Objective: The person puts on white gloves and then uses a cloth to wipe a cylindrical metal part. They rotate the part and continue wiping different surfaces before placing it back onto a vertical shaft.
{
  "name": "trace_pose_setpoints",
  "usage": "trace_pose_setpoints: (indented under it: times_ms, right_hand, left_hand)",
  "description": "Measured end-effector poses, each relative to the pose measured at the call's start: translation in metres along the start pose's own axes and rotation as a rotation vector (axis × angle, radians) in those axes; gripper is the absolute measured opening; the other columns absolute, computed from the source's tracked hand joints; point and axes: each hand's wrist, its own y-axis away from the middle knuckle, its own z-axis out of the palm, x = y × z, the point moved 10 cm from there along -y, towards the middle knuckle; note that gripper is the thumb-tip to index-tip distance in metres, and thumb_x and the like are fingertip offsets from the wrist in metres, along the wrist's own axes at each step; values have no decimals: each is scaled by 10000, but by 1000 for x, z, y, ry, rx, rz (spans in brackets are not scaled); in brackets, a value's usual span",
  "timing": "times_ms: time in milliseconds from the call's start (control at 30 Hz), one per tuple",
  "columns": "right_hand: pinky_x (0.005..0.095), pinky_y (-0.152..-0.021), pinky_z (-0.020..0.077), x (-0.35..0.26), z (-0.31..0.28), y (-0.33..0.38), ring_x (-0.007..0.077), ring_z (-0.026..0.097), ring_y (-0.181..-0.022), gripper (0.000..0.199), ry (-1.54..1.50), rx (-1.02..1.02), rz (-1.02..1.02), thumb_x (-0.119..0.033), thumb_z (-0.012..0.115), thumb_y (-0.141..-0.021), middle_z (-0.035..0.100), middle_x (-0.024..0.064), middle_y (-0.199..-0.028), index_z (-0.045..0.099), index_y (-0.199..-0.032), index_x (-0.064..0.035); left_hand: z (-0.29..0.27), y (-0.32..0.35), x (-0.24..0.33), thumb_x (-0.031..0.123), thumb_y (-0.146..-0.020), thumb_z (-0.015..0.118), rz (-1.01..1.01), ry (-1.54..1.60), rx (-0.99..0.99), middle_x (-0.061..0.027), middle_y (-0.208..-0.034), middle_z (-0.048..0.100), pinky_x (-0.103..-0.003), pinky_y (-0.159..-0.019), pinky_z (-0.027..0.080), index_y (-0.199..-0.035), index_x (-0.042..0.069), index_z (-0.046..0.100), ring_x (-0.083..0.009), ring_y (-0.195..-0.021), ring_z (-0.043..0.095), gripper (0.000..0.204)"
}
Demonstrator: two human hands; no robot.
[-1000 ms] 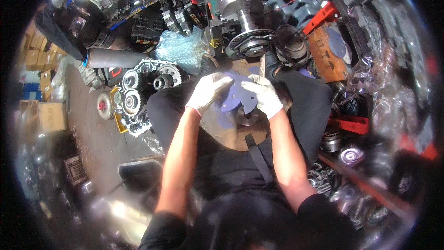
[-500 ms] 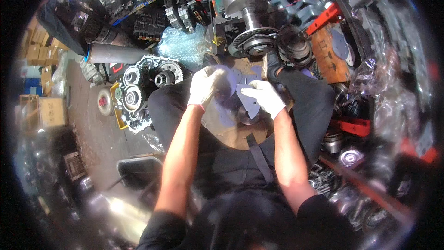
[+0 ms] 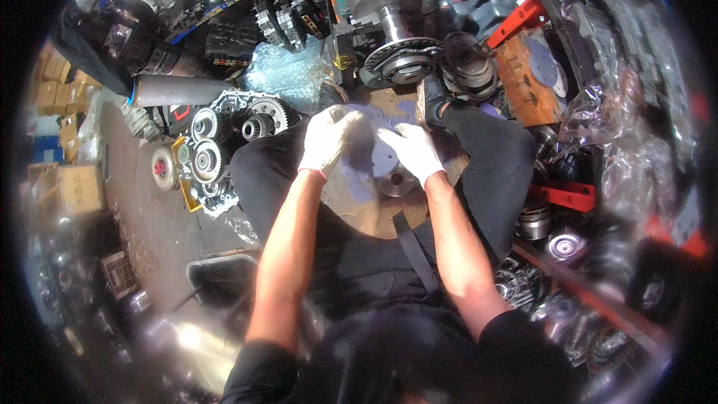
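Compared with half a second ago, the fingertips are closer together above the cardboard (image 3: 374,221). The left hand (image 3: 324,142) is curled closed at the purple disc (image 3: 384,158), its exact hold unclear; the right hand (image 3: 413,151) pinches the disc's edge, over the cardboard. A metal ring (image 3: 397,185) sits on the cardboard; gears (image 3: 207,161) stand left of it, a shaft (image 3: 390,22) beyond.
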Motion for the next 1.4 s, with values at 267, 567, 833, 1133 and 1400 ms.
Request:
trace_pose_setpoints:
  times_ms: [267,567,833,1133,1400]
  right_hand:
    - [352,-833,536,22,-30,-2,162,674,-918,344,-405,254,83,-265,783,-985,785,104,-1007,764,-1118,52]
    - [444,-806,546,-1,32,8,345,737,-904,490,223,-207,-39,-468,716,-981,770,220,-984,770,-1028,17]
    - [407,-734,531,-21,-3,11,283,690,-769,417,63,-220,-108,-382,744,-984,734,210,-848,768,-954,34]
    - [320,-695,496,0,-36,11,101,596,-752,314,-245,77,134,-295,765,-998,703,53,-776,769,-966,18]
    - [451,-776,531,-20,1,7,360,724,-858,433,19,70,-40,-415,704,-1018,758,223,-953,751,-1005,15]
  left_hand:
    - [-19,-1,-12,355,-1005,745,-109,-18,152,-41,-803,688,-251,-506,444,-1137,27,771,-109,-575,574,355]
    - [-20,-6,-19,272,-997,772,-115,220,184,3,-855,716,-245,-631,463,-1036,43,787,-72,-720,592,233]
    - [-15,-11,-36,295,-1036,721,-180,174,127,-49,-1039,760,-266,-724,540,-1170,45,763,-122,-845,669,286]
    - [-6,-5,-33,296,-1037,717,-200,331,81,-35,-998,749,-279,-736,536,-1158,36,758,-123,-838,669,290]
    - [9,-3,-22,294,-1024,715,-32,-14,-25,-31,-922,743,-286,-725,516,-1101,9,783,-101,-803,626,304]
